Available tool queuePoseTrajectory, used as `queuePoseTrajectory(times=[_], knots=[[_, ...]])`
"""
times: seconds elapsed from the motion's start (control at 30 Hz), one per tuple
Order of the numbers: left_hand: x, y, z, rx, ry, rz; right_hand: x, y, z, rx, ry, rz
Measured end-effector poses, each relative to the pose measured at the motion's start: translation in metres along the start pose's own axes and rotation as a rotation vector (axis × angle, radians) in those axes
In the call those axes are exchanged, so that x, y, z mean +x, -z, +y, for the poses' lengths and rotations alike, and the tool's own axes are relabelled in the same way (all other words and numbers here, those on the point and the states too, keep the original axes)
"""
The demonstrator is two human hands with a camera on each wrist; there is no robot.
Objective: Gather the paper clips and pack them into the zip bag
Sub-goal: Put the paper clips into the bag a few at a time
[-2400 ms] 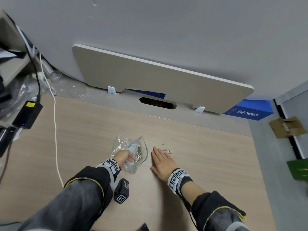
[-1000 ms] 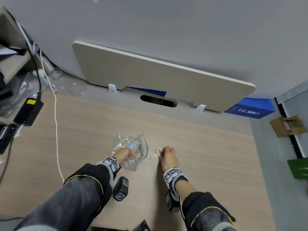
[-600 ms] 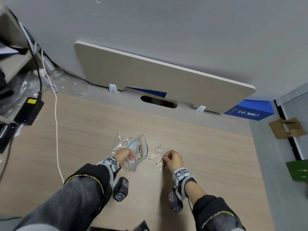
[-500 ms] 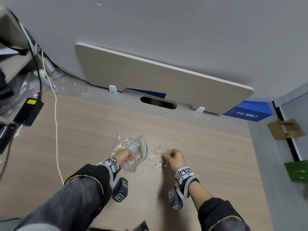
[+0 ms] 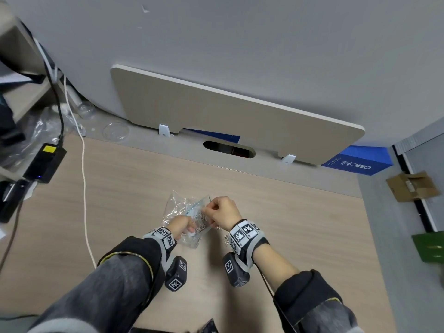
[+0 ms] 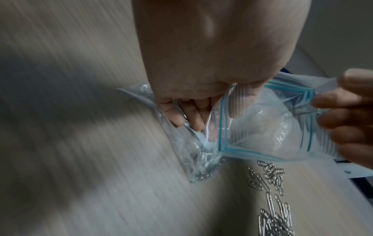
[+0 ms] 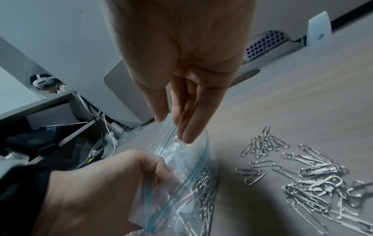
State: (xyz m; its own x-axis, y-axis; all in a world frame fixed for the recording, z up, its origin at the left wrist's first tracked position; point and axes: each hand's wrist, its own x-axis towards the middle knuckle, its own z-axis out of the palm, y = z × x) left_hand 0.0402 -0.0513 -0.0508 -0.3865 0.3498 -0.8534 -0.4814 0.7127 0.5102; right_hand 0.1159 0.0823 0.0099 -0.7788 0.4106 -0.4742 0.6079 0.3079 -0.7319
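A clear zip bag (image 5: 179, 206) with a blue zip line lies on the wooden desk, its mouth held wide. My left hand (image 5: 189, 228) grips the near lip of the zip bag (image 6: 260, 132), fingers curled into the plastic. My right hand (image 5: 211, 210) is at the far lip; thumb and fingers (image 7: 191, 127) pinch the bag's rim (image 7: 170, 131). Several silver paper clips (image 7: 203, 183) lie inside the bag. A loose pile of paper clips (image 7: 315, 175) sits on the desk just right of the bag, also seen beside the bag as paper clips (image 6: 270, 177).
A black power adapter (image 5: 45, 162) and a white cable (image 5: 83, 188) lie at the desk's left. A clear round dish (image 5: 115, 131) sits at the back. The desk's right edge (image 5: 365, 236) drops to a floor with a blue box (image 5: 355, 162) and a cardboard box (image 5: 412, 186).
My right hand left the loose clip pile, moved left and up, and now pinches the bag's far lip. The left hand kept its hold on the bag.
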Motion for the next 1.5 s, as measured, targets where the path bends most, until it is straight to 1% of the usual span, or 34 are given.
queuePoseTrajectory(times=[0.07, 0.13, 0.2, 0.3, 0.4, 0.47, 0.53, 0.63, 0.8, 0.87, 1.0, 1.07, 1.1, 1.17, 1.27, 1.33, 1.5], knots=[[0.001, 0.000, -0.001, -0.008, -0.010, -0.005, 0.001, 0.006, 0.001, 0.009, 0.021, 0.078], [0.002, 0.001, -0.001, -0.022, -0.013, -0.008, 0.004, 0.015, 0.006, 0.056, 0.003, 0.154], [0.003, 0.001, -0.001, -0.018, -0.010, 0.007, 0.007, 0.024, 0.016, 0.011, -0.015, 0.205], [0.003, 0.002, -0.002, -0.004, -0.008, 0.009, 0.009, 0.036, 0.043, -0.215, -0.107, 0.188], [0.001, 0.003, -0.002, 0.003, -0.030, -0.007, 0.002, 0.041, 0.074, -0.368, -0.213, 0.171], [0.001, 0.003, -0.002, 0.020, -0.037, -0.009, -0.003, 0.038, 0.087, -0.455, -0.221, 0.148], [0.000, 0.002, -0.001, 0.030, -0.043, 0.002, -0.006, 0.034, 0.094, -0.540, -0.184, 0.115], [0.001, -0.002, 0.000, 0.058, -0.074, 0.036, -0.005, 0.027, 0.095, -0.642, -0.061, 0.079], [0.004, -0.004, -0.001, 0.086, -0.104, 0.069, -0.002, 0.007, 0.090, -0.705, 0.102, -0.055], [0.006, -0.003, -0.003, 0.097, -0.117, 0.063, -0.005, 0.003, 0.093, -0.736, 0.152, -0.058], [0.009, -0.002, -0.006, 0.103, -0.143, 0.054, -0.011, 0.009, 0.097, -0.769, 0.188, -0.001], [0.010, -0.002, -0.007, 0.087, -0.155, 0.057, -0.012, 0.010, 0.097, -0.762, 0.250, 0.033], [0.010, -0.002, -0.007, 0.071, -0.160, 0.063, -0.011, 0.009, 0.097, -0.761, 0.292, 0.030], [0.013, -0.003, -0.008, 0.041, -0.172, 0.079, -0.010, 0.002, 0.096, -0.787, 0.360, -0.038], [0.016, -0.003, -0.010, 0.033, -0.180, 0.096, -0.009, -0.012, 0.096, -0.825, 0.378, -0.158], [0.019, -0.003, -0.012, 0.033, -0.185, 0.099, -0.010, -0.015, 0.096, -0.832, 0.361, -0.189], [0.023, 0.000, -0.014, 0.039, -0.197, 0.064, -0.021, 0.006, 0.102, -0.827, 0.341, -0.107]])
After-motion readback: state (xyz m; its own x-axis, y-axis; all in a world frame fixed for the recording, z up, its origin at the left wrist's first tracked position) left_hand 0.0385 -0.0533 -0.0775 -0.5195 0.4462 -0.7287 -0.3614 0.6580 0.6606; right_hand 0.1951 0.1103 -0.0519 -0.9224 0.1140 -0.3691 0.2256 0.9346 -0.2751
